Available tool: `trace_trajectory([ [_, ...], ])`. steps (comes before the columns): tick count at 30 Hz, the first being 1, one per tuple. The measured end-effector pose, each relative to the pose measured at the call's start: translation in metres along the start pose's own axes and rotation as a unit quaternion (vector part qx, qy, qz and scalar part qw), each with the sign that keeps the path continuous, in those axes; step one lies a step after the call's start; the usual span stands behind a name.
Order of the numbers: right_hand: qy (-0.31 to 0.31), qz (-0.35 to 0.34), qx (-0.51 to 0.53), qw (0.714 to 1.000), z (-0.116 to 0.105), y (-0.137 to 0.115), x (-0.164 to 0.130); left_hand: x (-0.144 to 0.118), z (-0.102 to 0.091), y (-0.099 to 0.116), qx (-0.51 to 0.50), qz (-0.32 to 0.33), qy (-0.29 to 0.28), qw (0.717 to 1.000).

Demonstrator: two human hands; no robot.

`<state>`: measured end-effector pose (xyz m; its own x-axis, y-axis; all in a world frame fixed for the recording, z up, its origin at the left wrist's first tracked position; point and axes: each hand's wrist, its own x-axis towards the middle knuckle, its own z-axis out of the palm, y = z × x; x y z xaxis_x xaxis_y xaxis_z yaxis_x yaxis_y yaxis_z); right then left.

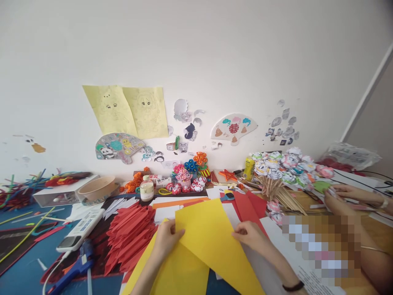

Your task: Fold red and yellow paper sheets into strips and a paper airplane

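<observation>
A large yellow paper sheet (206, 233) lies tilted in front of me, over another yellow sheet below it. My left hand (166, 239) grips its left edge with the thumb on top. My right hand (250, 234) pinches its right edge; a dark band sits on that wrist. Red and orange sheets (245, 205) lie just behind the yellow paper.
A pile of folded red paper strips (129, 231) lies to the left, with a blue glue gun (75, 266) and a white device (80, 229). Paper flowers on sticks (281, 168), a small bottle (146, 189) and a bowl (96, 188) stand behind. Another person's hands (340, 196) work at right.
</observation>
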<state>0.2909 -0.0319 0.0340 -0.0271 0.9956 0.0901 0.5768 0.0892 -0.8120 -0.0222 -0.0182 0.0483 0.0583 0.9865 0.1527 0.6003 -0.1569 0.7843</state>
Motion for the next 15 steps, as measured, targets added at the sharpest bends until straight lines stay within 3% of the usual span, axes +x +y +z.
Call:
trace_trajectory([
  [3,0.094,-0.055,-0.157,0.981,0.027,0.013,-0.017,-0.002,0.007,-0.009,0.119,-0.008,-0.008,0.993],
  [6,0.024,-0.177,-0.193,0.965,0.042,0.012,-0.034,0.000,0.010,-0.009,0.191,0.005,0.009,0.982],
  [9,-0.068,-0.213,-0.201,0.954,0.048,0.011,-0.040,0.011,0.011,-0.006,0.215,0.009,0.007,0.977],
  [15,-0.056,-0.238,-0.235,0.941,0.052,0.015,-0.038,0.043,0.010,0.010,0.222,-0.001,-0.032,0.974],
])
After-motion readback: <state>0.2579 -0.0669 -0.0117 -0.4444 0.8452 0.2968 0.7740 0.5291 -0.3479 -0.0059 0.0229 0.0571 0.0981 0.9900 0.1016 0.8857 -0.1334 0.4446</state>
